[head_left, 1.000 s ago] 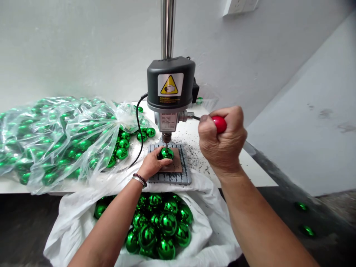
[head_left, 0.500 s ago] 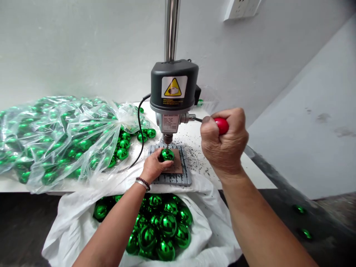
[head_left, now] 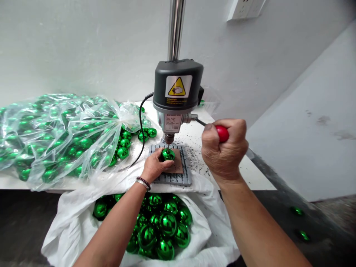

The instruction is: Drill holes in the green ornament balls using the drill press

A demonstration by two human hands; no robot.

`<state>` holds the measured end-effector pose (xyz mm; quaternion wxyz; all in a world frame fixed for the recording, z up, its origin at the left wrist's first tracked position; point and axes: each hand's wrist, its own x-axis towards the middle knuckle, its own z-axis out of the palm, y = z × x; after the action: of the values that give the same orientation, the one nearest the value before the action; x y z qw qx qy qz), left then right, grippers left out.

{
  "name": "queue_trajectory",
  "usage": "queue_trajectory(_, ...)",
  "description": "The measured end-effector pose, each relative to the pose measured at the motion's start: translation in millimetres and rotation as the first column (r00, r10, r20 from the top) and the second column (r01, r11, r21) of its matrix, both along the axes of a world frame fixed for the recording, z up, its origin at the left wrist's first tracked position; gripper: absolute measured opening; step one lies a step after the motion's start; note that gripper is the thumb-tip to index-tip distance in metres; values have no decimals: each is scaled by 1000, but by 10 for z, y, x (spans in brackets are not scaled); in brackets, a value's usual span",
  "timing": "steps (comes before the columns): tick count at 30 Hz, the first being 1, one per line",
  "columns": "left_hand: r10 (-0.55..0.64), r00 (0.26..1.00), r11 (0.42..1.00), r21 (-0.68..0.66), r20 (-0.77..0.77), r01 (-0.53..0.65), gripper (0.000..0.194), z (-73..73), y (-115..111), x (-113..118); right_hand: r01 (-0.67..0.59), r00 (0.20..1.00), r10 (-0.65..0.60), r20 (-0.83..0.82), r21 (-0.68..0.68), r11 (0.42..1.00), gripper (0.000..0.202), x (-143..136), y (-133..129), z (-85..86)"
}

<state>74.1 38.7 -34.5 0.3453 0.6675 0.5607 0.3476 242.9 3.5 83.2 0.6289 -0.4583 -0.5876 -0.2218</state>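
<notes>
A dark drill press (head_left: pixel 178 85) with a warning label stands on a white table. Under its bit, my left hand (head_left: pixel 155 165) grips a shiny green ball (head_left: pixel 168 155) between thumb and fingers, over a brown board (head_left: pixel 178 163) on the grey slotted base (head_left: pixel 187 177). The bit's tip is at the top of the ball; whether it has gone in cannot be made out. My right hand (head_left: pixel 224 148) is wrapped round the red knob (head_left: pixel 222 133) of the drill's lever, to the right of the machine.
A clear plastic bag (head_left: pixel 61 137) full of green balls lies on the left. Nearer, a white cloth sack (head_left: pixel 203 230) holds several more. A black cable (head_left: pixel 141 126) loops beside the drill. Dark shavings dot the table (head_left: pixel 258 178). Two green balls (head_left: pixel 303 235) lie on the floor.
My right hand has moved down a little with the red knob, and the lever slopes more steeply. My left hand keeps its grip on the ball. The view has shifted slightly.
</notes>
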Motion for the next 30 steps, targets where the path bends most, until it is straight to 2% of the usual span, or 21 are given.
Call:
queue_trajectory(4,-15,1000,1000,-10,12,15,54,19,-4,5,8,1000,-9,13,59,998,9,-36,-23,-66)
queue_trajectory(9,-23,1000,1000,-16,-17,23,49,53,-17,10,12,1000,-12,6,65,998,6,-58,-17,-133)
queue_trajectory(16,-1,999,1000,-28,-43,0,52,64,-18,16,-2,999,3,-48,18,1000,10,-70,-47,-385)
queue_trajectory(18,0,999,1000,-30,-42,-1,52,59,-13,19,-18,996,18,-86,0,1000,13,-74,-40,-380)
queue_trajectory(20,0,999,1000,-28,-33,-1,52,54,-5,24,-58,989,57,-135,-1,998,16,-75,7,-254)
queue_trajectory(23,13,1000,1000,-26,-8,-13,48,57,-7,28,-102,977,94,-189,-34,994,20,-63,150,130)
queue_trajectory(27,-9,998,1000,15,55,8,44,103,-107,-22,-115,960,32,-277,-291,950,20,-41,319,646)
queue_trajectory(30,-47,997,996,78,65,42,43,164,-275,-137,-108,946,-27,-324,-391,914,26,-54,347,807)
